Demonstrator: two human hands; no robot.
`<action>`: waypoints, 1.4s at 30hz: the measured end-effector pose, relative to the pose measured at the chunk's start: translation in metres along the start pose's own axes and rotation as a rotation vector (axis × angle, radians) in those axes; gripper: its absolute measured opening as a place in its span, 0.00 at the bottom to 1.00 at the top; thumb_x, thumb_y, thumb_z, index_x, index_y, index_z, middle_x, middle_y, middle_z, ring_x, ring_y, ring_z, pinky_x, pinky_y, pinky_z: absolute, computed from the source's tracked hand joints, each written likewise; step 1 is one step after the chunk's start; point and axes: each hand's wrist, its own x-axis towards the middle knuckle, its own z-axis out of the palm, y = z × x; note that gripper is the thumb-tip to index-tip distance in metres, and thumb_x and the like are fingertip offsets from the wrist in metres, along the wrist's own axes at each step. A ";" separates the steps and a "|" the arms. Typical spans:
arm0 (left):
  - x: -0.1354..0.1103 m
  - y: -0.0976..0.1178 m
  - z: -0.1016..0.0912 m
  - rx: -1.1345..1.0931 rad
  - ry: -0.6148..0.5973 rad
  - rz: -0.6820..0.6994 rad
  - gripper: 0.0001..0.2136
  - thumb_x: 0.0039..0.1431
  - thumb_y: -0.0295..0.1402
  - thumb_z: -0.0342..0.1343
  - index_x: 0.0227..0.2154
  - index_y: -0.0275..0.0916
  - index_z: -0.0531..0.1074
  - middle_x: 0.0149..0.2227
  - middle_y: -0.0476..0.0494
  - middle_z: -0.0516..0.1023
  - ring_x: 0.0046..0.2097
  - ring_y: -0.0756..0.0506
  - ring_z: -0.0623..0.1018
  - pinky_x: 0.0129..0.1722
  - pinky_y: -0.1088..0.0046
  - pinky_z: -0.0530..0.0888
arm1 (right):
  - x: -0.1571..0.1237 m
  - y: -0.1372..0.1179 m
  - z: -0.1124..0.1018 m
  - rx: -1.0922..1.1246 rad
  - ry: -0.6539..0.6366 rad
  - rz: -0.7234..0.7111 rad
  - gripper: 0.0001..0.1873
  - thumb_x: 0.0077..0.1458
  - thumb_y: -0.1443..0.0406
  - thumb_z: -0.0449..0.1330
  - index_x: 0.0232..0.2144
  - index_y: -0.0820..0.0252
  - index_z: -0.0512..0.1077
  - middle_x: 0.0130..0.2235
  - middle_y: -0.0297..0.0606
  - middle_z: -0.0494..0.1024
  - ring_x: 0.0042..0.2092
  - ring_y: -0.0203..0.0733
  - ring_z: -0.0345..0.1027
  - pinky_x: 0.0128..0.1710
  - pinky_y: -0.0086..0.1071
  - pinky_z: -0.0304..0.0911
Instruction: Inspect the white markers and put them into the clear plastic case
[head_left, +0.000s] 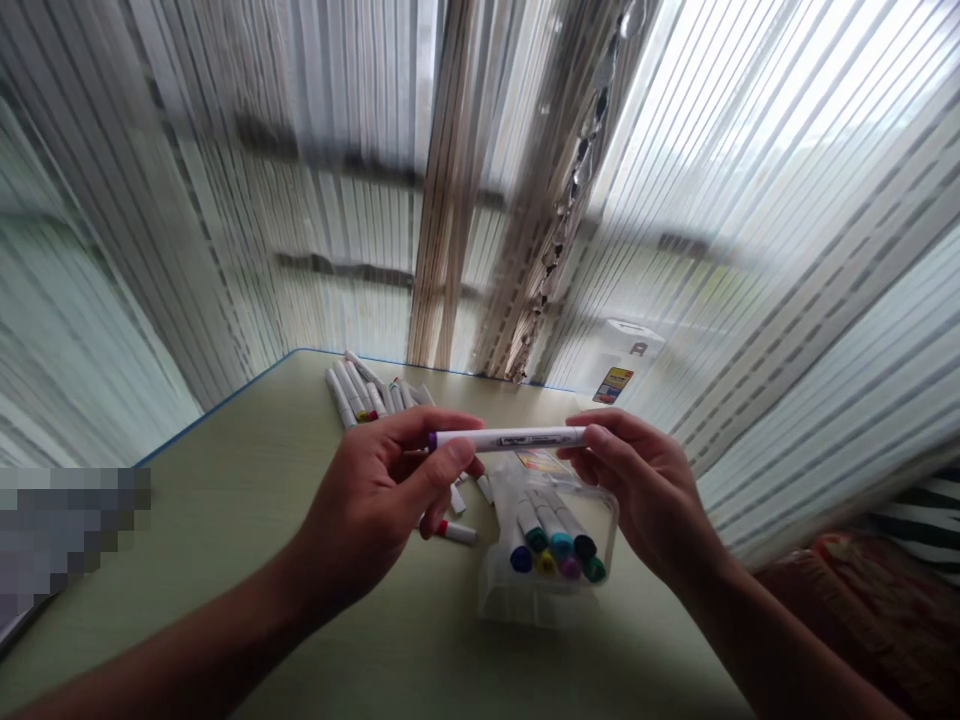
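Observation:
Between both hands a white marker (pixel 510 439) with a purple end is held level above the table. My left hand (pixel 397 475) pinches its purple end, and my right hand (pixel 637 470) pinches the opposite end. Just below it stands a clear plastic case (pixel 499 585) holding several markers (pixel 551 520) with blue, green, yellow, teal, purple and black ends facing me. Behind my left hand lies a pile of loose white markers (pixel 360 385). A marker with a red band (pixel 457 532) rests on the table left of the case, near a few others partly hidden by my fingers.
The pale green table (pixel 225 500) has a blue edge at the back. Striped sheer curtains (pixel 337 200) hang behind it. Toward the back right is a clear package with a colourful label (pixel 613 385). A reddish cloth (pixel 840 590) lies at the right, and a pixelated patch covers the left edge.

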 end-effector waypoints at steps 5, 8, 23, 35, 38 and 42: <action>0.000 0.003 0.001 -0.015 0.006 -0.008 0.09 0.59 0.33 0.61 0.41 0.34 0.77 0.27 0.49 0.78 0.19 0.57 0.69 0.18 0.82 0.71 | 0.001 -0.001 0.001 0.051 0.016 0.035 0.06 0.53 0.62 0.68 0.32 0.59 0.80 0.27 0.35 0.78 0.27 0.31 0.66 0.26 0.22 0.59; 0.001 0.004 0.001 -0.027 0.012 -0.012 0.09 0.59 0.33 0.61 0.41 0.33 0.77 0.27 0.49 0.78 0.18 0.57 0.68 0.18 0.82 0.70 | 0.001 0.000 0.000 0.031 0.026 0.053 0.07 0.50 0.61 0.70 0.33 0.57 0.80 0.25 0.34 0.78 0.27 0.32 0.68 0.26 0.22 0.59; 0.001 0.004 -0.002 -0.047 0.007 -0.031 0.10 0.58 0.34 0.62 0.40 0.34 0.77 0.28 0.48 0.79 0.18 0.56 0.68 0.17 0.81 0.70 | 0.000 0.002 -0.003 -0.042 0.024 0.046 0.08 0.52 0.60 0.69 0.35 0.57 0.81 0.26 0.34 0.77 0.27 0.34 0.66 0.26 0.26 0.59; 0.002 0.000 -0.002 -0.028 0.006 -0.026 0.10 0.59 0.34 0.61 0.41 0.35 0.77 0.28 0.48 0.78 0.19 0.57 0.69 0.18 0.83 0.70 | -0.002 0.004 -0.004 -0.053 0.009 0.040 0.08 0.54 0.61 0.68 0.36 0.56 0.80 0.27 0.34 0.79 0.27 0.34 0.66 0.26 0.26 0.59; 0.001 0.000 -0.003 -0.026 0.009 -0.024 0.10 0.59 0.34 0.61 0.41 0.35 0.77 0.28 0.49 0.78 0.19 0.57 0.69 0.17 0.83 0.70 | -0.002 0.005 -0.004 -0.062 0.008 0.038 0.08 0.55 0.60 0.67 0.37 0.56 0.80 0.28 0.34 0.78 0.28 0.35 0.67 0.27 0.27 0.60; 0.001 0.001 -0.003 -0.019 0.002 -0.031 0.10 0.59 0.34 0.61 0.40 0.35 0.77 0.28 0.48 0.78 0.19 0.56 0.69 0.17 0.83 0.70 | -0.003 0.004 -0.003 -0.051 0.008 0.034 0.08 0.55 0.59 0.67 0.36 0.56 0.80 0.27 0.34 0.77 0.28 0.35 0.68 0.27 0.26 0.60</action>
